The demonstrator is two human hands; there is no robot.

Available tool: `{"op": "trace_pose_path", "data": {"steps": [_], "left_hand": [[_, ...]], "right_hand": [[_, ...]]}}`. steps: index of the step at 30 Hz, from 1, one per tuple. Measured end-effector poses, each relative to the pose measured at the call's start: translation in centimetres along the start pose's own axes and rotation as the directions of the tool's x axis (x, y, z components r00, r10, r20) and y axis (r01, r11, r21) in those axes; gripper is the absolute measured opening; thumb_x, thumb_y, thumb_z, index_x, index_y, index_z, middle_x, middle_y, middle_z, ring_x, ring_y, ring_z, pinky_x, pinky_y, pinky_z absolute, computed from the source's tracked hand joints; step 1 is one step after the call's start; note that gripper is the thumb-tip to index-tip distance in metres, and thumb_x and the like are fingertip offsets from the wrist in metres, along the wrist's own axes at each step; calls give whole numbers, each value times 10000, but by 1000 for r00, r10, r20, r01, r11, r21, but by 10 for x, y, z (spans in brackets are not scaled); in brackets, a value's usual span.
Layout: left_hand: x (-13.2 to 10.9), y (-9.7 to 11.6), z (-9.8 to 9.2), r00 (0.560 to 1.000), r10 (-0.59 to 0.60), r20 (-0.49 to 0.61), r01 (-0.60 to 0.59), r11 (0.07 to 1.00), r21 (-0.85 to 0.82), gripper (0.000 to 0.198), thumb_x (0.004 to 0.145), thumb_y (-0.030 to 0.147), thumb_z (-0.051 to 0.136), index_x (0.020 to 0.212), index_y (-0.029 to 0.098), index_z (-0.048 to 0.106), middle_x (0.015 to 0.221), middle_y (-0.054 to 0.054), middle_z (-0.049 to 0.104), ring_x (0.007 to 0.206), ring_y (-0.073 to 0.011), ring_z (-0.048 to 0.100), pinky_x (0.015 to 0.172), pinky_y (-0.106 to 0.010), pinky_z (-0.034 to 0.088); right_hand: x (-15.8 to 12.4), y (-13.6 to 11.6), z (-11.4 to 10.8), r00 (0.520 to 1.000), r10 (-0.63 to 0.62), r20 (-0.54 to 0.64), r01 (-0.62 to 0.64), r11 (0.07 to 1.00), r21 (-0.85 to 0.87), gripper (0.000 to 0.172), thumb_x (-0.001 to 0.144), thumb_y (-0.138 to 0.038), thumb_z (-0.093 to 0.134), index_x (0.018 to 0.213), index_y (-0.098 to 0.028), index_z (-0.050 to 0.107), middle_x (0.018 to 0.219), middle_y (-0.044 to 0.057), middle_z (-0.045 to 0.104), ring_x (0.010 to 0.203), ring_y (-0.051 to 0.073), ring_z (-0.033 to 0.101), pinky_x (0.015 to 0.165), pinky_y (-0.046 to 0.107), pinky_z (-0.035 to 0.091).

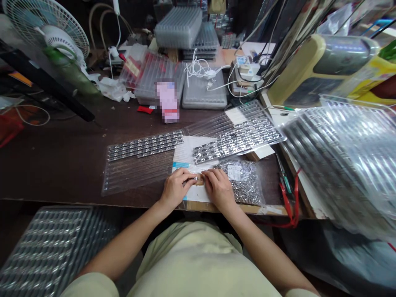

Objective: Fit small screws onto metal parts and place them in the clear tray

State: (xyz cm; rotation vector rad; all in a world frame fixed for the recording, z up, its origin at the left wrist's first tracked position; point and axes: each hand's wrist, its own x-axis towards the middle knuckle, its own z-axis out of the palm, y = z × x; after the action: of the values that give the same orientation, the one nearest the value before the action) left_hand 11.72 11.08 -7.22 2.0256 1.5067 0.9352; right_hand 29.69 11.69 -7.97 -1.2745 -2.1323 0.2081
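My left hand (176,187) and my right hand (218,188) meet at the table's near edge, over a white sheet of paper (188,154). The left fingertips pinch a small metal part (194,178). The right fingers lie against a tan strip (200,180), and I cannot tell whether they grip it. Right of my right hand lies a clear bag of small silvery parts (244,182). Beyond my hands, two clear plastic trays hold rows of metal parts (144,145) (238,135).
A dark wooden table (62,156) bears stacked clear trays (178,27), white cables (198,68) and a pixelated pink object (167,101). A large pile of trays (343,165) rises at right, near screwdrivers (284,175). A fan (52,29) stands far left, and more trays (52,247) sit below the near edge.
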Motion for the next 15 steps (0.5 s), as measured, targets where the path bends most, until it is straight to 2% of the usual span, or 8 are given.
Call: {"op": "trace_pose_path", "data": {"steps": [5,8,11,15], "left_hand": [[0,1,0,1000,12,14,-12,999,30,130,830,219,646,935,216,721,843,-42,649,810,-168,614,743,-297,492],[1,0,0,1000,5,13,-5,1000,-2,135,830,221,645,942,224,721,841,-42,649,804,-167,612,731,-295,497],[1,-4,-1,997,-45,-64,37,990,-133,114,832,231,638,912,213,717,863,-49,657,799,-161,626,673,-266,513],[2,-6,-3,980,-123,-153,87,970,-226,111,833,242,625,877,191,713,892,-60,652,806,-152,635,625,-229,526]], "right_hand": [[-1,1,0,1000,0,-2,1,999,35,168,926,-164,473,992,-184,626,938,62,654,862,179,543,805,300,430],[1,0,0,999,43,-4,-43,997,59,146,929,-205,497,930,-192,643,870,42,673,817,161,561,765,282,417],[4,-5,2,997,75,9,-76,997,35,136,900,-300,575,857,-219,676,803,21,683,771,156,557,734,295,377],[8,-13,6,997,58,42,-57,998,-15,114,875,-342,615,885,-285,714,876,7,692,803,157,529,749,321,333]]}}
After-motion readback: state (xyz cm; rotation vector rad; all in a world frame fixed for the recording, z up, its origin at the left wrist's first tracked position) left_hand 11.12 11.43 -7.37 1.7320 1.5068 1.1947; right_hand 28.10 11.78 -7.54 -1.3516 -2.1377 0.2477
